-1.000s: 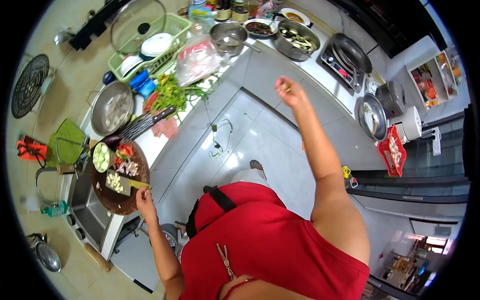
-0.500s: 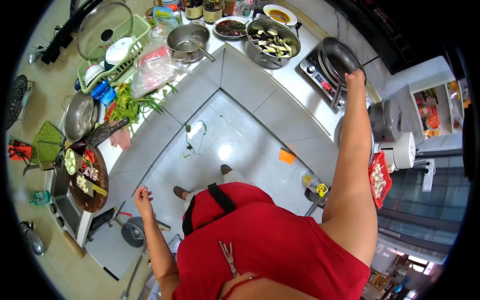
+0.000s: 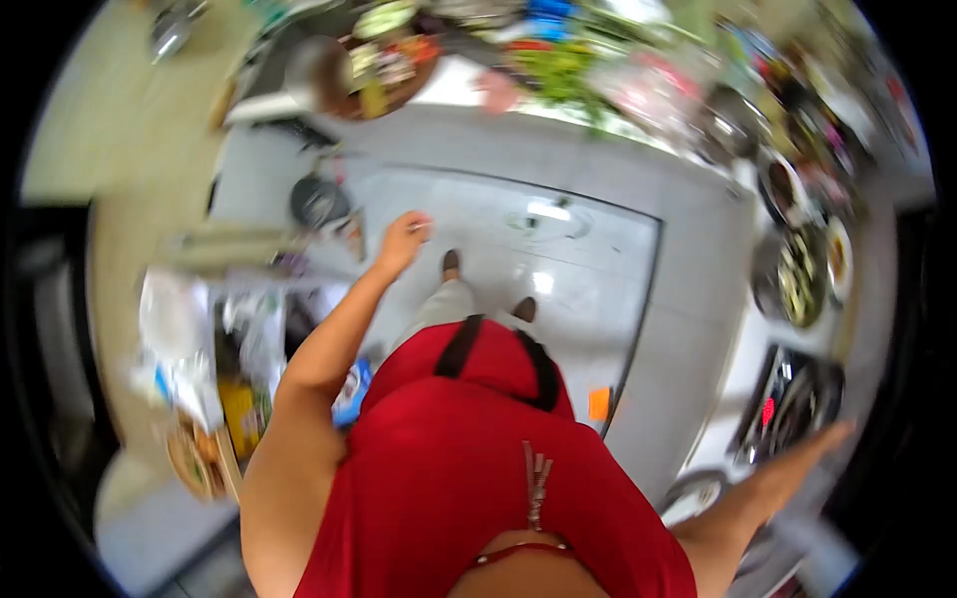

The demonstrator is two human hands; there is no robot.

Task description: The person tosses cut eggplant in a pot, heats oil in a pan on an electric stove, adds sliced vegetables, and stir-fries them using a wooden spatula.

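Beside a dark, rounded pan (image 3: pixel 812 394) on a flat black cooker (image 3: pixel 758 394) with a glowing red display (image 3: pixel 768 411), an outstretched right hand (image 3: pixel 809 450), too blurred for telling openness, grip or contact; over glossy pale floor tiles (image 3: pixel 478 214), a left hand (image 3: pixel 404 241) loosely half-curled, with no held thing clear enough to make out. Best, in judgement, to keep the forearm (image 3: pixel 733 508) clear of possibly hot metal and look straight at the pan before any touch. Farther along the white counter (image 3: pixel 720 399), a deep, round pot (image 3: pixel 766 274) of pale, chunky pieces (image 3: pixel 796 279).
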